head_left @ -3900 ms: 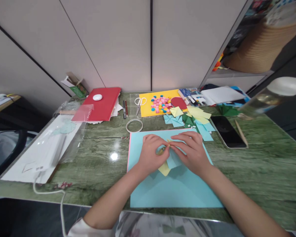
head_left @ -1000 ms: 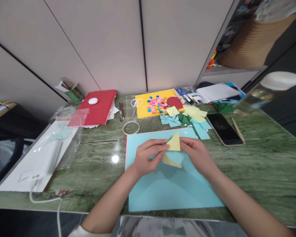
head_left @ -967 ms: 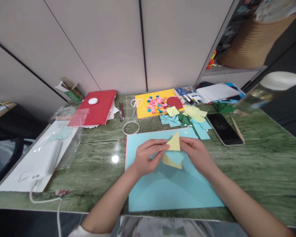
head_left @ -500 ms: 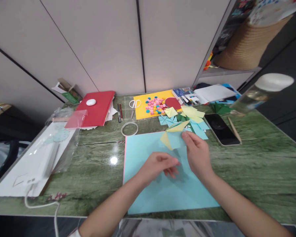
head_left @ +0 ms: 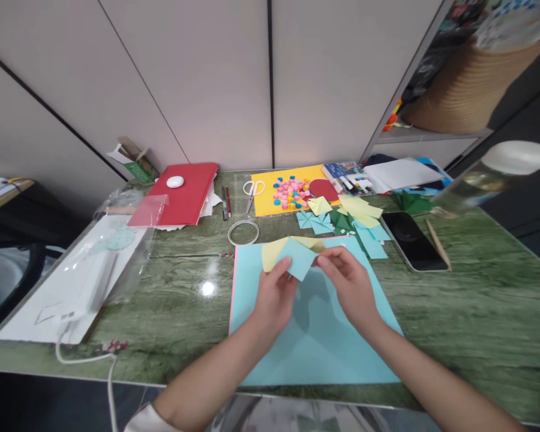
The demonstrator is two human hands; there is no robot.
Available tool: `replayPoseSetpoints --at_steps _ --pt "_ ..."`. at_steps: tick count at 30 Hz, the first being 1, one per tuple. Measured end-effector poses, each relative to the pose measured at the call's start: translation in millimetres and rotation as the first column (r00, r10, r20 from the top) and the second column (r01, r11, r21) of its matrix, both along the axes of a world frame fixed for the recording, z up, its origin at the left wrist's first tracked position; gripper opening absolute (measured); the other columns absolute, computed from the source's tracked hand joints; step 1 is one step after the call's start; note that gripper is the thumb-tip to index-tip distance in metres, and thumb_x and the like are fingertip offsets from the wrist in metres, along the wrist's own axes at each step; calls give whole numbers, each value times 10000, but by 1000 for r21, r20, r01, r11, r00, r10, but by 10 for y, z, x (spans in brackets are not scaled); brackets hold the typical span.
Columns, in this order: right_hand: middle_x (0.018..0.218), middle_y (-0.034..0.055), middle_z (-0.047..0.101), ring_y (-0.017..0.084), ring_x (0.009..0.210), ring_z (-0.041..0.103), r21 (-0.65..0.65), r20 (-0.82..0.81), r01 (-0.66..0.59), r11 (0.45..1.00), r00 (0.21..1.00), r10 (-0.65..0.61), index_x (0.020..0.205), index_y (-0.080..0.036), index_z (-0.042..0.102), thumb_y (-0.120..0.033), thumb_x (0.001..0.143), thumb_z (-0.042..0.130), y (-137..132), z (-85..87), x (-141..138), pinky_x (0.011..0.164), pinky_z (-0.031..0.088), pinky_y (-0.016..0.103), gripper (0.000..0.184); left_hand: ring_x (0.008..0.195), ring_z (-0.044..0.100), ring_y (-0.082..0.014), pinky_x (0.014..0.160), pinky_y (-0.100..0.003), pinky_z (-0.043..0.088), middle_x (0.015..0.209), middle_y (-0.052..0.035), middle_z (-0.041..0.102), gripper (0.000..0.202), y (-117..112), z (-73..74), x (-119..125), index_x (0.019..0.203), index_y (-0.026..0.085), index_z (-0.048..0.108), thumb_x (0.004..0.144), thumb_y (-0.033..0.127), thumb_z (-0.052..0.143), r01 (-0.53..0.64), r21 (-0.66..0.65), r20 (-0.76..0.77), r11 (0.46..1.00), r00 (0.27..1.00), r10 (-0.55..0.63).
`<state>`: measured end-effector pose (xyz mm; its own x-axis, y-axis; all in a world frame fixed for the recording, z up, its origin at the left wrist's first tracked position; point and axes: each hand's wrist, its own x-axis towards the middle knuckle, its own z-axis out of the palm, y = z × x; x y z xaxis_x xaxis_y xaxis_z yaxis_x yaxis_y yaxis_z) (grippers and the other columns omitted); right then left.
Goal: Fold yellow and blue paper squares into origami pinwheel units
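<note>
A folded paper piece, light blue with yellow wings, is held up between both hands. My left hand pinches its lower left side, thumb on the blue face. At its right corner, the thumb and fingertips of my right hand are closed on the paper edge. Below the hands lies a large light blue sheet with a pink edge showing at its left. Just beyond it are several folded papers: blue ones, a yellow one and stacked pale yellow pieces.
Behind are a yellow sheet with pink, blue and yellow beads, white-handled scissors and a tape roll. A phone and a bottle stand right. A red folder and a plastic sleeve lie left.
My left hand has come up and taken hold of the folded paper, which is turned so its blue face shows. My right hand has shifted to its right corner. The view has swung slightly left.
</note>
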<state>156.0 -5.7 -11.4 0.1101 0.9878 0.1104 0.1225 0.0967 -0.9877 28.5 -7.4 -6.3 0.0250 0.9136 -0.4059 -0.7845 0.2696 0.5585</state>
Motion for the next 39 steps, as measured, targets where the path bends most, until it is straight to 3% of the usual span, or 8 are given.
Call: replayPoseSetpoints --at_steps 3,5,7,12,16,25,34,39 --pt "722 -4 560 146 701 515 279 99 192 941 969 -227 760 -219 568 -291 755 612 50 36 108 661 416 292 84 727 601 -96 656 -223 461 770 24 658 131 20 42 -65 777 171 631 662 193 689 17 2 -3 1000 1000 -17" --pt "750 9 595 165 743 534 436 184 169 884 945 -271 772 -227 600 -264 758 610 62 67 158 700 418 324 41 707 600 -93 646 -223 467 766 25 659 140 17 37 -84 782 172 634 657 188 693 46 1 -7 999 999 -46" --pt "797 18 634 181 785 552 504 288 96 859 918 -272 822 -238 625 -241 762 608 56 98 180 738 416 351 62 708 601 -96 657 -230 475 777 20 663 140 9 19 -89 779 167 639 651 182 695 77 10 -18 997 997 -77" --pt "842 14 674 186 804 576 509 425 52 859 852 -304 878 -245 641 -233 759 629 31 121 166 793 401 381 120 779 608 -122 691 -247 480 828 -3 677 140 -10 -4 -71 804 163 652 666 151 675 136 92 -22 986 991 -135" --pt "795 5 672 176 761 582 523 371 113 845 863 -344 820 -245 647 -244 757 635 34 99 156 754 415 365 65 743 604 -111 651 -225 462 822 10 680 210 -21 17 -57 868 186 653 668 121 664 116 103 -29 988 993 -114" --pt "771 -5 677 163 729 589 507 387 43 861 881 -272 817 -246 648 -226 766 632 12 100 141 730 411 353 57 742 621 -138 722 -266 457 808 14 686 322 -34 55 -52 924 204 645 613 128 681 85 72 -51 994 995 -81" --pt "690 -20 681 143 689 602 644 521 -86 760 777 -354 776 -232 637 -165 759 634 -38 105 91 731 381 338 69 739 594 -135 670 -249 436 806 -17 663 247 -11 -32 -35 880 173 644 644 214 703 88 68 -220 994 973 -71" --pt "775 -4 705 159 788 637 643 543 -147 751 779 -312 807 -224 610 -133 768 610 -45 76 56 783 404 346 98 727 589 -129 646 -228 425 782 -9 658 216 -7 -72 -20 853 169 643 653 225 701 35 92 -309 995 951 -5"
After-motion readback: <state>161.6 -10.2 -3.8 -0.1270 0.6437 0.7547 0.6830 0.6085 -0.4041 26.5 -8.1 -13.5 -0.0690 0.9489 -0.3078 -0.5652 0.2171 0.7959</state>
